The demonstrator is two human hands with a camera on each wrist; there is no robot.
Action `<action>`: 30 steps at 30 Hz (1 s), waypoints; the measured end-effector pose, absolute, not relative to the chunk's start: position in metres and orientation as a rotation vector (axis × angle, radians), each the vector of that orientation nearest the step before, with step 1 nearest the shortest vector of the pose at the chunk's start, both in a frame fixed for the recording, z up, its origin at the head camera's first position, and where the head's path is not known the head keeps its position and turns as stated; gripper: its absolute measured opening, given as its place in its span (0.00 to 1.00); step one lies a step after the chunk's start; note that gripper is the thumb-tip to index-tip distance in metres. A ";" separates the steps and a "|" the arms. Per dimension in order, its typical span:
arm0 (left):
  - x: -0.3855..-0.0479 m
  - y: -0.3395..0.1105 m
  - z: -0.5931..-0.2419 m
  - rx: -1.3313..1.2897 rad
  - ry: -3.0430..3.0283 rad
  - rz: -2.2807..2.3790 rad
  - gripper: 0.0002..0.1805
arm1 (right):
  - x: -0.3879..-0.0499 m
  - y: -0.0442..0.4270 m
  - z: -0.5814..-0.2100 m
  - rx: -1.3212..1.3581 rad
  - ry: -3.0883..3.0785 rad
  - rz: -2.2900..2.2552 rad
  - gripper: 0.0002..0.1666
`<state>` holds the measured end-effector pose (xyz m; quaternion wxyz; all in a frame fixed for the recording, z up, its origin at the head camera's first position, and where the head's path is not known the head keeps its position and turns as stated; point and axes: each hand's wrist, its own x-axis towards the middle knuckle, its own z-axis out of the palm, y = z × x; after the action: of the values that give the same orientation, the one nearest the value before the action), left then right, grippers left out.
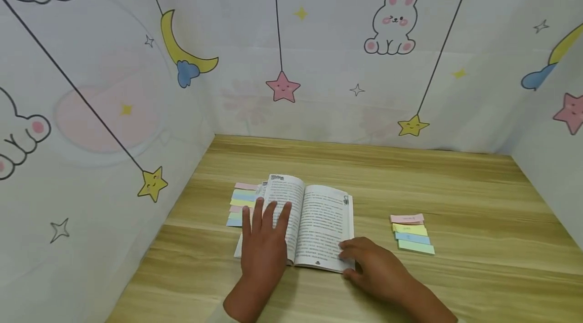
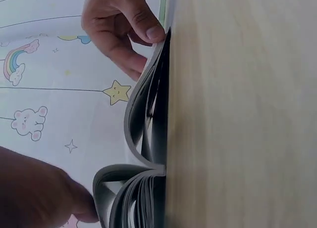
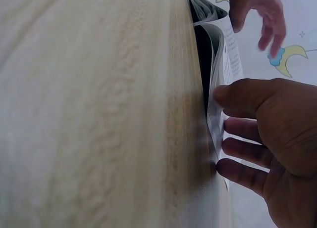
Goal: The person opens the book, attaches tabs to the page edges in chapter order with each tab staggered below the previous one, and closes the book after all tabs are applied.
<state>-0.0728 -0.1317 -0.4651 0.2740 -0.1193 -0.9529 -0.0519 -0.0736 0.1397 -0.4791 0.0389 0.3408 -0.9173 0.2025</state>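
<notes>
An open book [image 1: 322, 221] with printed pages lies on the wooden table. My left hand [image 1: 264, 249] is over its left page, fingers spread and fairly straight; in the right wrist view those fingers look slightly raised from the paper. At the lower right corner, my right hand [image 1: 375, 265] holds the edge of the right-hand pages, fingers bent over the page and thumb [image 3: 223, 93] at the edge. From the left wrist view, the right-hand pages [image 2: 130, 121] arch up from the spine. Colored sticky tabs [image 1: 243, 195] stick out past the book's left side, partly hidden by pages.
Right of the book lies a group of pink, yellow, blue and green sticky note strips [image 1: 412, 234]. White cloth walls [image 1: 319, 115] printed with stars, moons and bunnies surround the wooden table [image 1: 469, 196] on the left, back and right.
</notes>
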 end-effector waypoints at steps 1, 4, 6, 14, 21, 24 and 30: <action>-0.073 -0.132 -0.465 -0.413 -2.589 -0.126 0.37 | -0.074 0.140 -0.479 1.042 -2.816 0.618 0.14; -0.071 -0.129 -0.466 -0.702 -2.653 -0.128 0.28 | -0.074 0.140 -0.480 1.054 -2.804 0.612 0.09; -0.070 -0.127 -0.466 -0.843 -2.686 -0.163 0.23 | -0.074 0.141 -0.480 1.066 -2.793 0.613 0.07; -0.066 -0.122 -0.469 -0.872 -2.781 -0.187 0.18 | -0.076 0.141 -0.481 1.024 -2.641 0.581 0.09; -0.067 -0.120 -0.470 -0.845 -2.775 -0.180 0.13 | -0.079 0.138 -0.479 0.958 -2.492 0.612 0.16; -0.067 -0.120 -0.472 -0.818 -2.755 -0.218 0.17 | -0.079 0.137 -0.480 0.895 -2.504 0.643 0.29; -0.069 -0.122 -0.473 -0.668 -2.564 -0.380 0.47 | -0.078 0.138 -0.482 0.891 -2.526 0.620 0.36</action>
<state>-0.0690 -0.1224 -0.4728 0.2304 -0.2430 -0.9321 -0.1382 -0.0782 0.1385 -0.4821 0.1948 0.3179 -0.9011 0.2212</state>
